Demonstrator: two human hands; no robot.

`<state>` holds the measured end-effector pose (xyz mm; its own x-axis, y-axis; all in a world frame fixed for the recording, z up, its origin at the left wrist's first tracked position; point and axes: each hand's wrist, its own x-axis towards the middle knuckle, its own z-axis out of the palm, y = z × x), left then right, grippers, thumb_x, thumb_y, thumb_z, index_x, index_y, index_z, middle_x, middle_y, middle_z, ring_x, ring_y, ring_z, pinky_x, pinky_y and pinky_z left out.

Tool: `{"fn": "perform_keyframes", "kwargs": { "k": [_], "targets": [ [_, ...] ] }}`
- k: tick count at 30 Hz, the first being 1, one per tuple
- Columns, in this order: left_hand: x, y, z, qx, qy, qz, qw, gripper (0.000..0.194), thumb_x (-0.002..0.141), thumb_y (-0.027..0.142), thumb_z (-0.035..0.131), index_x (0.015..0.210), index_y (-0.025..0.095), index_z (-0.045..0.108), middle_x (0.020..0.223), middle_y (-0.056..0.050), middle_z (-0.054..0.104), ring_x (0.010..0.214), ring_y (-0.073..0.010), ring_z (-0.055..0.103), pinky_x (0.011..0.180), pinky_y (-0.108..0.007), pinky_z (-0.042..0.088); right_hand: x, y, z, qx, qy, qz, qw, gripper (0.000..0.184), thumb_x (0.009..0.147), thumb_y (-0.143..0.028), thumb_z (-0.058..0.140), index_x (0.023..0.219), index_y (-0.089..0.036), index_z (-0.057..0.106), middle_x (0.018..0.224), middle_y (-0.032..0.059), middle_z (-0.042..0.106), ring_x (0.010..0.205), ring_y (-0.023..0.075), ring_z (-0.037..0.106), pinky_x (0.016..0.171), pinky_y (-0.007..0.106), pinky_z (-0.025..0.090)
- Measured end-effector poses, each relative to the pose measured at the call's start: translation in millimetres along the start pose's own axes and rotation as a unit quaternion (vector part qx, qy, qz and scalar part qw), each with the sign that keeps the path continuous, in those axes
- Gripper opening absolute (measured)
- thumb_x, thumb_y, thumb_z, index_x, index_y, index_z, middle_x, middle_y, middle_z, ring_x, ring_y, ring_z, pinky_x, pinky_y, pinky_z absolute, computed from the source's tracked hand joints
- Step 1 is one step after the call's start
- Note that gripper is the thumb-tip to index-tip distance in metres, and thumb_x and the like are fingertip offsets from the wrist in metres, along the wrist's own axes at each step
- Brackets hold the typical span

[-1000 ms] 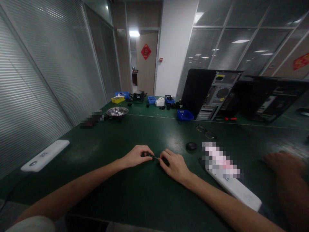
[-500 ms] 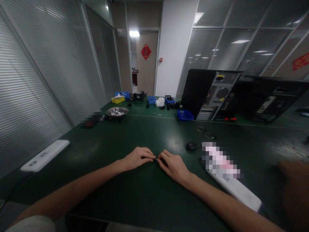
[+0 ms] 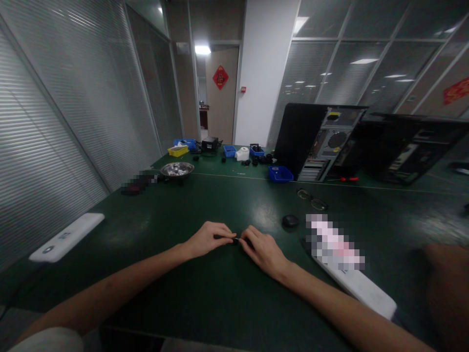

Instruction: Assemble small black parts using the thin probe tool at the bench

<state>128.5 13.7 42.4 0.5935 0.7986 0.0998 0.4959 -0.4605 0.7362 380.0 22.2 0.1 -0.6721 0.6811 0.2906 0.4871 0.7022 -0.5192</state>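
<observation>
My left hand (image 3: 209, 238) and my right hand (image 3: 263, 250) rest on the dark green table (image 3: 220, 293), fingertips meeting at its middle. Both are closed in a pinch on a small black part (image 3: 236, 240) held between them; its shape is too small to make out. A black round cap (image 3: 290, 220) lies on the table just beyond my right hand.
A long white device (image 3: 351, 281) lies to the right, a white flat device (image 3: 66, 237) at the left edge. Glasses (image 3: 312, 199), a metal bowl (image 3: 178, 169), blue bins (image 3: 280, 173) and open computer cases (image 3: 322, 142) stand farther back. Another person's arm (image 3: 445, 288) is at the far right.
My fingertips have closed together, so the small gap and thin piece seen between the hands is now covered. The other person's hand at the right has drawn back toward the near edge.
</observation>
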Motion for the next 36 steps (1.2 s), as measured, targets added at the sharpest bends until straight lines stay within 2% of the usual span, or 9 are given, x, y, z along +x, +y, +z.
{"fn": "perform_keyframes", "kwargs": {
  "k": [8,16,22,27,32,36],
  "targets": [
    [-0.6,-0.9,2.4,0.011,-0.020,0.010,1.000,0.026,0.097,0.033,0.063,0.118,0.025,0.077,0.110,-0.007,0.073,0.098,-0.0170,0.068,0.087,-0.029,0.052,0.5,0.8,2.5,-0.012,-0.004,-0.006,1.000,0.015,0.106,-0.033,0.045,0.105,-0.022,0.056,0.099,0.0023,0.062,0.075,0.0148,0.060,0.065,0.028,0.042],
    [0.9,2.3,5.7,0.004,-0.021,0.009,1.000,0.025,0.098,0.032,0.062,0.115,0.023,0.077,0.111,-0.006,0.073,0.098,-0.0152,0.068,0.088,-0.028,0.053,0.3,-0.7,1.6,-0.009,-0.005,-0.015,1.000,0.016,0.107,-0.034,0.044,0.107,-0.023,0.056,0.101,0.0018,0.062,0.078,0.0140,0.061,0.067,0.027,0.044],
    [0.2,3.8,5.4,0.036,-0.024,0.007,0.999,0.032,0.098,0.029,0.062,0.129,0.028,0.070,0.114,-0.007,0.070,0.108,-0.0198,0.060,0.095,-0.035,0.049,0.2,0.6,2.9,-0.022,0.012,0.018,1.000,0.017,0.108,-0.035,0.042,0.107,-0.023,0.055,0.101,0.0022,0.063,0.075,0.0143,0.061,0.065,0.028,0.042],
    [-1.3,5.9,4.5,0.101,-0.040,-0.004,0.994,0.043,0.098,0.025,0.057,0.140,0.030,0.060,0.115,-0.008,0.063,0.105,-0.0205,0.055,0.090,-0.033,0.048,0.6,2.6,4.0,-0.053,0.027,0.060,0.996,0.019,0.108,-0.035,0.041,0.106,-0.023,0.056,0.103,0.0029,0.064,0.074,0.0144,0.062,0.062,0.028,0.039],
    [-0.4,10.3,5.1,0.116,-0.050,-0.006,0.992,0.042,0.099,0.025,0.053,0.141,0.029,0.060,0.112,-0.008,0.061,0.103,-0.0204,0.055,0.086,-0.031,0.048,1.7,0.9,4.1,-0.087,0.011,0.067,0.994,0.016,0.106,-0.032,0.046,0.102,-0.023,0.059,0.099,0.0031,0.065,0.072,0.0141,0.061,0.059,0.027,0.033],
    [-0.6,10.0,5.0,0.103,-0.034,-0.017,0.994,0.041,0.098,0.027,0.055,0.140,0.026,0.059,0.111,-0.008,0.063,0.103,-0.0205,0.057,0.089,-0.032,0.048,1.5,-1.7,2.4,-0.104,0.000,0.067,0.992,0.014,0.104,-0.030,0.048,0.101,-0.023,0.059,0.098,0.0032,0.065,0.074,0.0141,0.061,0.059,0.027,0.031]
  ]
}}
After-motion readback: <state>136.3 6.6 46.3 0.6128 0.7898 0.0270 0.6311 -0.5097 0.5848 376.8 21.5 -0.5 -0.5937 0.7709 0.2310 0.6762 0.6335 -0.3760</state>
